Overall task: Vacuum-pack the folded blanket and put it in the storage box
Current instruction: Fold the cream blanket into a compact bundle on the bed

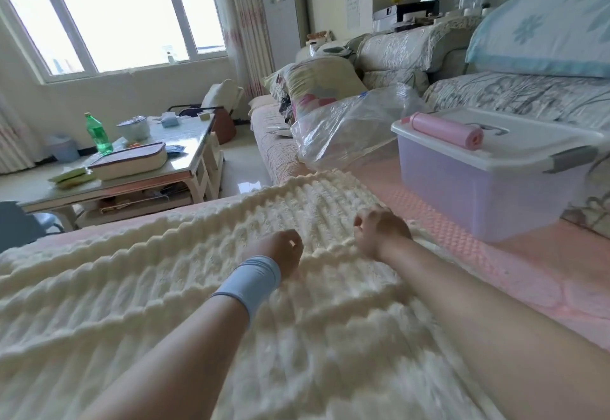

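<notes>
Two bare forearms reach forward over a cream blanket [198, 287]. Far to the left stands a low coffee table [194, 168] with a green bottle [98, 134] upright on it, well apart from the work. The ridged, fluffy blanket lies spread across the pink sofa cover [495, 271], running from the lower left edge of the view up toward the middle, outside both the bag and the box. The left hand [284, 251], with a pale blue wristband [255, 279] on its wrist, has its fingers curled down into the blanket and grasps the fabric. Just to its right the right hand [379, 229] is curled the same way, clenched on the blanket near its far edge, and the cloth bunches up a little between the two hands. Beyond the hands a clear plastic bag [350, 125] lies crumpled and open-looking on the sofa seat. Right of it sits the storage box [488, 195], see-through with a white lid [534, 145] shut on top, near the blanket but not touching it. A pink roll [445, 130] lies on the lid
</notes>
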`<state>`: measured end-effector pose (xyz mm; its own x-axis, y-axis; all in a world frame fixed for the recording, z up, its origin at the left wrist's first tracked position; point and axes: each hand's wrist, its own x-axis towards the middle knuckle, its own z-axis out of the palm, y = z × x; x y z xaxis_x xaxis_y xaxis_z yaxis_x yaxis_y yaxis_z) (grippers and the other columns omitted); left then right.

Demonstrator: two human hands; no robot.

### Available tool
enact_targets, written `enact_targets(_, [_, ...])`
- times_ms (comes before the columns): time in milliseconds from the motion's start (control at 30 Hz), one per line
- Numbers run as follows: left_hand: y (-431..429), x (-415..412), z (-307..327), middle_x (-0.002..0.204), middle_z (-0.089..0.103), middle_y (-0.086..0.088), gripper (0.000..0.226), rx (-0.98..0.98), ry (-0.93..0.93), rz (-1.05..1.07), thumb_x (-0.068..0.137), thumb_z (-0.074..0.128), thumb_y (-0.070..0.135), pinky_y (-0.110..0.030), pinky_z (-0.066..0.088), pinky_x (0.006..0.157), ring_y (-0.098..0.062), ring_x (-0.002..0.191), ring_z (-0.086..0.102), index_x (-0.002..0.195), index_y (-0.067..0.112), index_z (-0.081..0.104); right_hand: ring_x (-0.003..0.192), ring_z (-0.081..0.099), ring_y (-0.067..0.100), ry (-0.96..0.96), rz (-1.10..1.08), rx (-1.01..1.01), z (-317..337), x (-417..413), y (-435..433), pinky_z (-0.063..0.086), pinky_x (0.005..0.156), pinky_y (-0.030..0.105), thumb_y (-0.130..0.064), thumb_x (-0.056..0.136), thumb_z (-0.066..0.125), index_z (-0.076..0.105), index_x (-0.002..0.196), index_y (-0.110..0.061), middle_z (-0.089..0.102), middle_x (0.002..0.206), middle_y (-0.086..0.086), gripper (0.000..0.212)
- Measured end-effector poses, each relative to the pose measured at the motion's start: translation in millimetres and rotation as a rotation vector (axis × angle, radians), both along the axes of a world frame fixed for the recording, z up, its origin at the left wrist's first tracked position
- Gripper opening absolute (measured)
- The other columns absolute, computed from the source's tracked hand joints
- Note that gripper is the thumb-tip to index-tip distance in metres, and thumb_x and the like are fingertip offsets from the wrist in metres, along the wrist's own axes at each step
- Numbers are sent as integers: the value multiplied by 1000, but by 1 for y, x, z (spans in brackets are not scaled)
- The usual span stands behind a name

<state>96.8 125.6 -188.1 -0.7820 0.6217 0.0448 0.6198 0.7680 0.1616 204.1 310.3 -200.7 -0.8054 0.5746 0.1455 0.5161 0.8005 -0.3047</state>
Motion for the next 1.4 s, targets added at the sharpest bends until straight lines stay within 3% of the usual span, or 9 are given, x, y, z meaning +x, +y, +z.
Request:
enact_targets(200, [63,-53,-22,146,43,2,43,-64,46,-130,100,37,45,-42,43,99,-24,133,41,142,38,37,136,38,31,110,-38,-179,-19,-92,38,40,110,39,-16,96,45,53,138,-13,39,147,14,43])
enact_targets(433, [104,-89,-60,138,49,2,41,-165,7,-123,98,36,46,-43,44,98,-25,126,48,139,41,37,151,0,38,-44,-290,-215,-54,-147,104,22,117,54,-25,99,50,12,157,-10,-3,164,21,72])
enact_targets(533, [109,-99,-63,135,51,4,38,-137,38,-129,99,36,40,-38,51,88,-23,119,53,136,43,39,140,34,39,-7,-456,-319,-64,-147,117,39,107,48,-23,94,58,-5,157,-4,27,156,26,91])
enact_targets(767, [98,-108,-30,149,38,1,60,221,167,-80,92,54,29,-41,39,106,-26,133,39,146,34,28,84,68,23,330,14,-773,-30,-125,103,59,73,35,-5,81,54,72,94,-12,71,94,6,23])
enact_targets(833, [92,-112,-14,156,24,-1,88,236,184,-27,81,68,40,-40,24,116,-26,142,24,151,31,15,60,56,13,263,232,-803,-15,-89,102,48,52,25,-7,78,55,70,71,-11,63,68,-2,17])
enact_targets(967, [82,-105,3,162,0,3,138,-83,-33,-58,47,76,73,-42,-13,116,-17,149,-6,152,37,-5,75,61,19,-166,320,-728,4,-24,123,49,73,35,1,77,59,77,92,-6,72,84,16,25])
enact_targets(1133, [69,-71,-10,122,64,-2,61,-306,-99,-270,80,65,57,-29,44,97,-22,110,60,129,21,58,65,52,12,-261,236,-669,33,-1,96,43,61,17,-9,66,63,69,62,-19,63,65,-6,12])
enact_targets(1267, [48,-52,1,119,64,-2,47,-74,46,-272,85,61,47,-32,45,96,-23,111,60,123,21,56,128,48,16,122,249,-220,57,-22,32,40,107,29,-25,80,58,62,130,-24,52,138,-2,50])
enact_targets(1400, [20,-19,18,125,61,1,52,-188,311,-377,86,55,57,-34,41,95,-22,115,56,128,27,53,154,5,18,-184,470,-29,57,-32,-33,13,124,44,-21,82,57,2,159,-34,4,167,-5,96])
